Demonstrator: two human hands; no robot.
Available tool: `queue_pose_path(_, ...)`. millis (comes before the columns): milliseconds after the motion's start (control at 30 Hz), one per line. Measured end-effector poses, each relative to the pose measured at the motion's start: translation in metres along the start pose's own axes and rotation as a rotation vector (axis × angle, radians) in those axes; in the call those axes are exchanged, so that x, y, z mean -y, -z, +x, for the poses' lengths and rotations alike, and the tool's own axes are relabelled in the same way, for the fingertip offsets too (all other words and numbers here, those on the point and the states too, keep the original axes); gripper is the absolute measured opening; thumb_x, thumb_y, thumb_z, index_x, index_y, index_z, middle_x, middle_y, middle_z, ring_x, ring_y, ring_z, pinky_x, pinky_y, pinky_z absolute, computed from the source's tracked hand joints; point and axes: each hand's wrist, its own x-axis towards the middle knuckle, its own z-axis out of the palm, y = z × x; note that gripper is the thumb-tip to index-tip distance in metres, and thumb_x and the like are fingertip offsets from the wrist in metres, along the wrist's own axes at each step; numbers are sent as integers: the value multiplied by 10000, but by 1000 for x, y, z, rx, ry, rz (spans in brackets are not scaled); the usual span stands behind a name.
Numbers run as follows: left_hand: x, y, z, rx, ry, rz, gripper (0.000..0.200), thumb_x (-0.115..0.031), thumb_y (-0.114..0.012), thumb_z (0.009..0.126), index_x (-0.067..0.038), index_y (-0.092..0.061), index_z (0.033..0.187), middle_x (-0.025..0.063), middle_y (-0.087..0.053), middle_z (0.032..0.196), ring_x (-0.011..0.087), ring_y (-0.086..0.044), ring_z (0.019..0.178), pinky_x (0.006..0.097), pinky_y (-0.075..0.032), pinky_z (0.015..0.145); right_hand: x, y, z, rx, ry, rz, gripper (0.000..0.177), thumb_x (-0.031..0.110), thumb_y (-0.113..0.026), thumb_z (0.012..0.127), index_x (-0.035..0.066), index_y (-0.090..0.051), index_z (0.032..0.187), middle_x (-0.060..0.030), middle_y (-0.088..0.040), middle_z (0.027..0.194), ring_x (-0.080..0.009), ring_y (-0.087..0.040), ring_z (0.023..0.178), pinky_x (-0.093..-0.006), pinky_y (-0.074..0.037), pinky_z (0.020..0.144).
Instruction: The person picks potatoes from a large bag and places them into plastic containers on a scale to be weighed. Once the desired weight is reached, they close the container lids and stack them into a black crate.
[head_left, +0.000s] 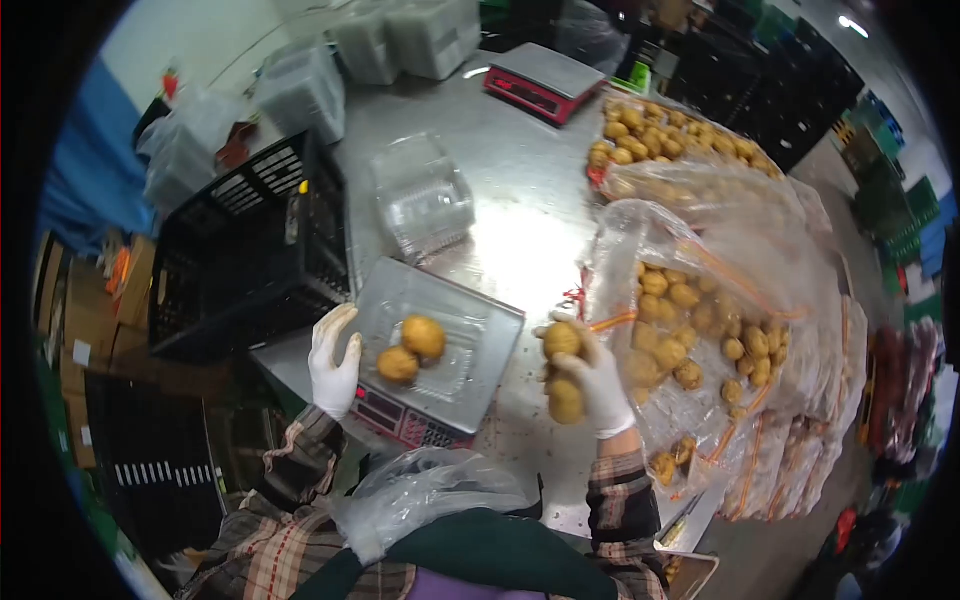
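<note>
Two potatoes (565,398) are in my gloved right hand (598,385), which is wrapped round them beside the open bag. My left hand (335,362), also in a white glove, is empty, with fingers and thumb apart at the left edge of the scale (492,345). On the scale's plate lies a clear plastic tray (462,362). Two more potatoes (422,337) sit in it, touching each other. The scale's red front panel with keypad (415,425) faces me. Right of my right hand, a clear plastic bag (625,225) lies open with many potatoes (670,300) inside.
A black crate (320,215) stands at the left. Behind the scale lies a clear plastic container (420,195) on the metal table (520,195). A second red scale (545,80) stands farther back. More potato bags (700,185) fill the right side; stacked clear containers (300,90) stand back left.
</note>
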Motion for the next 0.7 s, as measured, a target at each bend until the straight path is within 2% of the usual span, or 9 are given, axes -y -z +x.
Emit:
queue_pose_path(100,9,30,-6,-74,43,-11,307,40,-590,819,3,-627,1121,143,-613,1191,292,-541,1165,375,-398,1025,-15,-57,20,165,152,-410,570,149,-693,819,84,-495,1350,-111,-627,1093,-196,-638,917,-301,-517,835)
queue_pose_path(200,23,55,-20,-135,120,-26,282,46,-582,830,2,-635,1104,135,-618,1187,278,-545,1160,367,-394,1028,-21,-89,22,150,158,-856,525,202,-691,831,64,-532,1312,-163,-650,1116,-176,-644,921,-297,-507,823)
queue_pose_path(333,48,77,-43,-185,232,-87,270,42,-572,848,5,-637,1108,130,-619,1180,254,-549,1144,351,-392,1024,-34,-86,39,-61,123,-399,334,166,-618,901,-27,-611,1173,-106,-695,940,-138,-627,848,-267,-504,781)
queue_pose_path(433,60,87,-53,-202,308,-147,266,40,-559,862,12,-635,1115,121,-623,1170,240,-555,1123,337,-393,1017,-27,-111,44,-363,362,-46,221,65,-502,962,-55,-588,1127,-101,-650,907,-135,-612,773,-259,-517,727)
queue_pose_path(533,67,91,-58,-201,331,-180,257,41,-544,870,14,-639,1108,123,-624,1168,237,-556,1123,335,-400,1009,-38,-149,51,-591,630,-66,225,77,-525,959,-46,-603,1130,-90,-655,882,-135,-602,832,-260,-498,759)
queue_pose_path(567,67,92,-60,-194,330,-192,255,41,-540,872,14,-640,1105,123,-626,1165,237,-557,1122,334,-403,1006,-60,-148,54,-602,599,-194,191,60,-553,939,-26,-625,1094,-78,-664,897,-126,-602,837,-262,-500,777)
queue_pose_path(600,66,93,-60,-188,327,-204,254,42,-535,873,15,-642,1102,124,-627,1162,237,-558,1121,333,-406,1003,-77,-143,51,-517,588,-562,151,41,-582,914,2,-658,1038,-63,-681,914,-111,-614,870,-264,-498,813)
queue_pose_path(667,68,96,-59,-174,325,-227,249,40,-525,880,16,-644,1097,123,-631,1155,233,-562,1116,329,-408,998,-112,-130,41,-396,800,-894,117,22,-597,895,19,-679,979,-56,-695,932,-107,-631,894,-262,-493,838)
queue_pose_path(700,70,98,-59,-166,329,-235,245,37,-519,885,17,-645,1094,123,-633,1152,229,-565,1112,327,-409,996,-115,-128,25,-431,734,-851,117,20,-593,897,11,-678,976,-60,-698,943,-115,-633,905,-265,-492,843)
